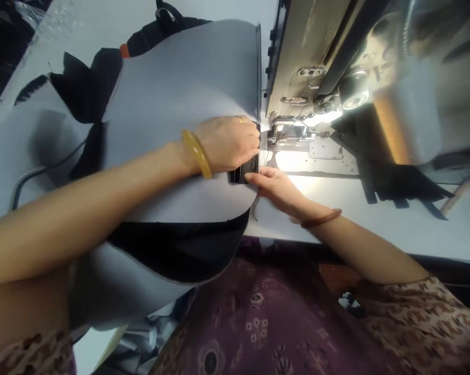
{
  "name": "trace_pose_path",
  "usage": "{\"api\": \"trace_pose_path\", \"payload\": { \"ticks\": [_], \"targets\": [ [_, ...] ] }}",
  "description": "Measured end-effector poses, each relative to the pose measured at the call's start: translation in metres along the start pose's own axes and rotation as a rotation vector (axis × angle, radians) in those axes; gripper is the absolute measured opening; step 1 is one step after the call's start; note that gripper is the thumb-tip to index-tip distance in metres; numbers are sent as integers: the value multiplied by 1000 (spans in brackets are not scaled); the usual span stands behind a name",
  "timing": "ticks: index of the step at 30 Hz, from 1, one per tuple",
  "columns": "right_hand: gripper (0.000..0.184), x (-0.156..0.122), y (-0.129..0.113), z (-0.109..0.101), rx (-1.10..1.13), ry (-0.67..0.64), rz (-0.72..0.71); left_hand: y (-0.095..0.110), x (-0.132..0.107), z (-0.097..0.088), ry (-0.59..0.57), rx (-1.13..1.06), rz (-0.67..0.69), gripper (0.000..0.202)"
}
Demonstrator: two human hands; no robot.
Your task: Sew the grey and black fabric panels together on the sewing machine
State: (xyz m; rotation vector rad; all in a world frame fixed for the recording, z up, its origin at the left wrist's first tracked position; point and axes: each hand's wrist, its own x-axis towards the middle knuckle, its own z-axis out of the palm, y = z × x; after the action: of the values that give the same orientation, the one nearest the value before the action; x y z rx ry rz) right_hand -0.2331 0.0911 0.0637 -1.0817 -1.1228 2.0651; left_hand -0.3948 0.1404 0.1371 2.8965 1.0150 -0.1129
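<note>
A large grey fabric panel (188, 83) with black pieces attached lies left of the sewing machine's lit needle area (291, 133). A short, dark, shiny strip (240, 174) sits at the panel's right edge. My left hand (230, 143), with a yellow bangle at the wrist, is closed over the upper part of this strip, its curled fingertips at the panel edge beside the needle area. My right hand (276, 187) pinches the strip's lower right corner together with the panel edge, thumb on top; the fingers underneath are partly hidden.
The sewing machine head (316, 57) stands at the upper right under a bright lamp. Black fabric strips (394, 177) lie on the white table (426, 224) at the right. Black fabric (183, 247) hangs at the front edge, near my lap. A bent metal rod (22, 182) is at the left.
</note>
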Motion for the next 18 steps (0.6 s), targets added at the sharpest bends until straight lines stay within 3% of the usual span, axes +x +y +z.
{"api": "trace_pose_path", "payload": {
  "ticks": [4,7,9,14,18],
  "targets": [
    [19,-6,2,5,-200,58,-117,1,22,-19,-131,245,139,21],
    [13,-7,7,4,-2,111,-113,0,35,-21,-223,352,158,21],
    [19,-4,9,4,181,105,-79,-4,36,-19,-270,393,192,23],
    [40,7,6,16,277,-155,-15,-25,17,-23,-116,221,205,25],
    [46,14,1,31,192,-157,-49,-40,-1,-33,-132,215,186,28]
  ]
}}
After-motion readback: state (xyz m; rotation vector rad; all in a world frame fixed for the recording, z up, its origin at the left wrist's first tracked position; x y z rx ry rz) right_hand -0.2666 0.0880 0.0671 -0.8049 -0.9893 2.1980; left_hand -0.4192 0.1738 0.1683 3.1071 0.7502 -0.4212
